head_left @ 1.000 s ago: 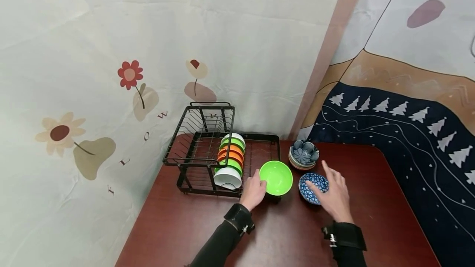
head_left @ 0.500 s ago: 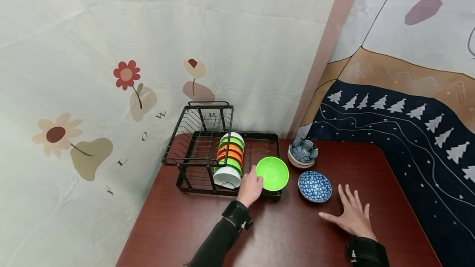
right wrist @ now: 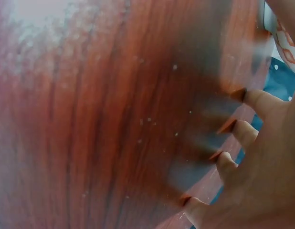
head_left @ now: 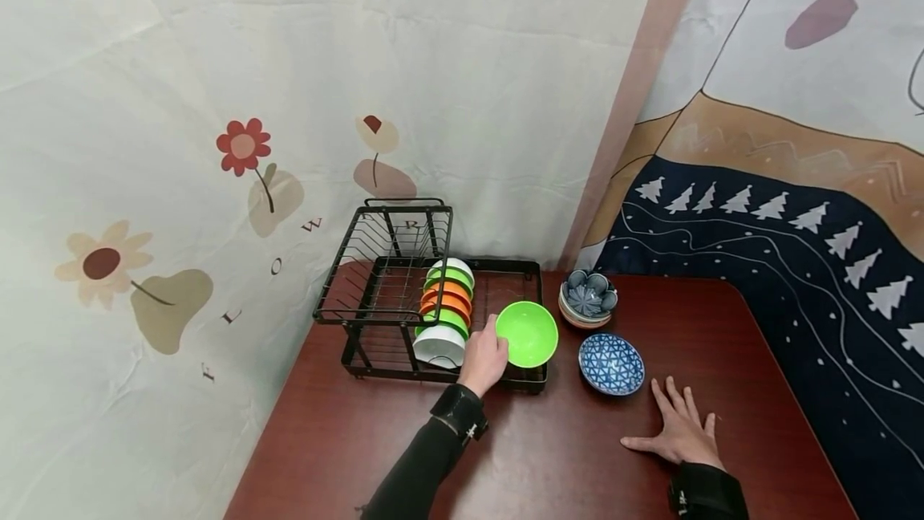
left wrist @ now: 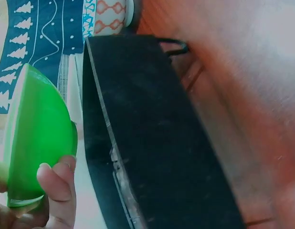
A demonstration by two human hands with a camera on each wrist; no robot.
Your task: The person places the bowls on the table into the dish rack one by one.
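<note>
My left hand (head_left: pixel 485 356) grips a bright green bowl (head_left: pixel 529 334) by its left rim. The bowl is above the right part of a black dish rack (head_left: pixel 445 376), its inside facing the head camera. In the left wrist view the green bowl (left wrist: pixel 40 136) shows side-on, with fingers and thumb at its lower edge. Away to the right, my right hand (head_left: pixel 682 432) is spread, its fingertips touching the table as the right wrist view shows. Nearest to it is a blue-and-white patterned dish (head_left: pixel 611 364). A row of white, green and orange bowls (head_left: pixel 446 305) stands on edge in the rack.
A short stack of bowls, a grey-blue petal-shaped bowl (head_left: pixel 588 295) on top, sits right of the rack. The rack's upper wire basket (head_left: pixel 386 263) rises at the left. All stand on a reddish-brown table (head_left: pixel 577 456) against fabric-covered walls.
My right hand has moved right and down from over the blue-and-white dish to the table. The left hand has shifted slightly left and up with the green bowl.
</note>
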